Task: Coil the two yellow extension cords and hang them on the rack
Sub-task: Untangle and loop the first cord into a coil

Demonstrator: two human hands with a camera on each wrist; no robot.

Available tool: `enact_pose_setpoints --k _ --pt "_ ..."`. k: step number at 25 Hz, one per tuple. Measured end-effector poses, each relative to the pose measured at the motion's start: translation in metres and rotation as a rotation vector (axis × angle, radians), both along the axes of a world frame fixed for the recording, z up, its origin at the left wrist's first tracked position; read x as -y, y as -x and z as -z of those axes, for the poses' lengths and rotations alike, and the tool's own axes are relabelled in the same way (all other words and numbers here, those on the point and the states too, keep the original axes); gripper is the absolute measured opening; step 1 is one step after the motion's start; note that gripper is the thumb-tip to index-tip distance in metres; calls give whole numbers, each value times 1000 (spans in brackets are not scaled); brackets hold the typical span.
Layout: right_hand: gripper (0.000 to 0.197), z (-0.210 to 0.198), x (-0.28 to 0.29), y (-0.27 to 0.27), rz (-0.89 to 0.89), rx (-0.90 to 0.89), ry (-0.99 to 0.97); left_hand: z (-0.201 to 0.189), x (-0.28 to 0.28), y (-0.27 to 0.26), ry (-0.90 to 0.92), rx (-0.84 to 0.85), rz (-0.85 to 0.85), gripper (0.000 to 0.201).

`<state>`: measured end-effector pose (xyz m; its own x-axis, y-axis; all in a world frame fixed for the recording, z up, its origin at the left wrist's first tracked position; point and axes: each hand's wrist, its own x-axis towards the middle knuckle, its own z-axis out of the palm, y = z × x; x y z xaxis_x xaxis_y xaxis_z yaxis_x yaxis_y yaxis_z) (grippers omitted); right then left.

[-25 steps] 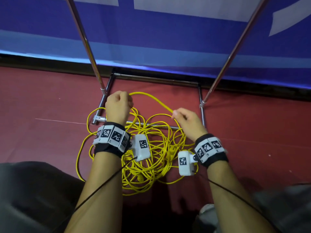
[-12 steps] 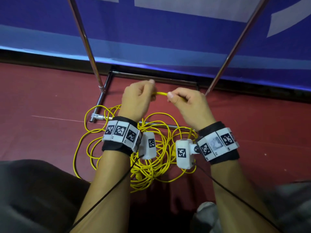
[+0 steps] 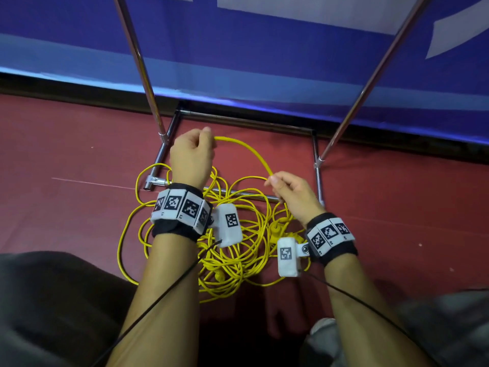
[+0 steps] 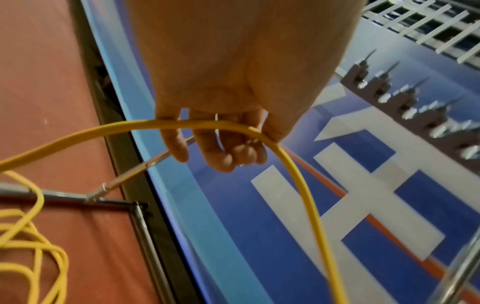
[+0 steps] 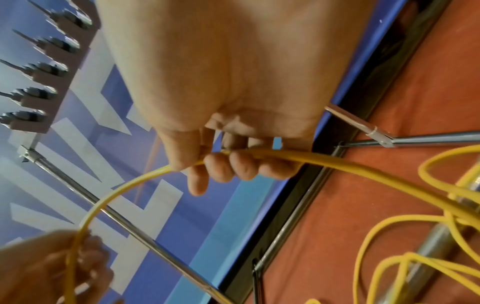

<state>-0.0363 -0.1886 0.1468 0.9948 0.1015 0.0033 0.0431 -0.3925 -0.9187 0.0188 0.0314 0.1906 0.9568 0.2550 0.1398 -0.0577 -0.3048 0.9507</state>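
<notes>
On the red carpet floor (image 3: 66,154) by the chrome rack (image 3: 238,120), left hand (image 3: 191,157) and right hand (image 3: 293,192) each grip one thin yellow extension cord (image 3: 248,149) above its tangle.

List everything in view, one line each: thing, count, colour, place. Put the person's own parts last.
thin yellow extension cord: number of cords in the tangle cannot be told, yellow, heaped on the floor over the rack's base, one strand raised between the hands.
chrome tubular metal rack: one, silver, base on the floor, two poles slanting upward.
dark red carpeted floor: one, red, under everything.
blue and white printed banner: one, standing behind the rack.
black wristbands with white square-code tags: two, one per wrist.
white wrist camera boxes: two, beside the wristbands.
left hand: one, grips the raised strand.
right hand: one, pinches the same strand.
</notes>
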Motion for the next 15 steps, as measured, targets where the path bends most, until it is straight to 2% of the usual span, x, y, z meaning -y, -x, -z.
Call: enact_pose_setpoints --k 2,4,6,9,12,15 --pt "21 -11 5 -4 84 50 60 5 -1 1 -93 -107 6 38" --pt "19 -22 9 -8 102 115 117 7 2 2 -115 -124 38 39" --pt "18 -37 2 -8 76 151 177 4 12 5 -96 -95 112 41" --pt "18 -71 -14 -6 45 262 177 -8 35 13 -113 0 311 47" --pt "27 -89 -13 -10 77 352 133 -19 52 19 88 102 415 60" --pt "29 -59 -4 -11 -42 143 2 -24 47 15 292 172 279 58"
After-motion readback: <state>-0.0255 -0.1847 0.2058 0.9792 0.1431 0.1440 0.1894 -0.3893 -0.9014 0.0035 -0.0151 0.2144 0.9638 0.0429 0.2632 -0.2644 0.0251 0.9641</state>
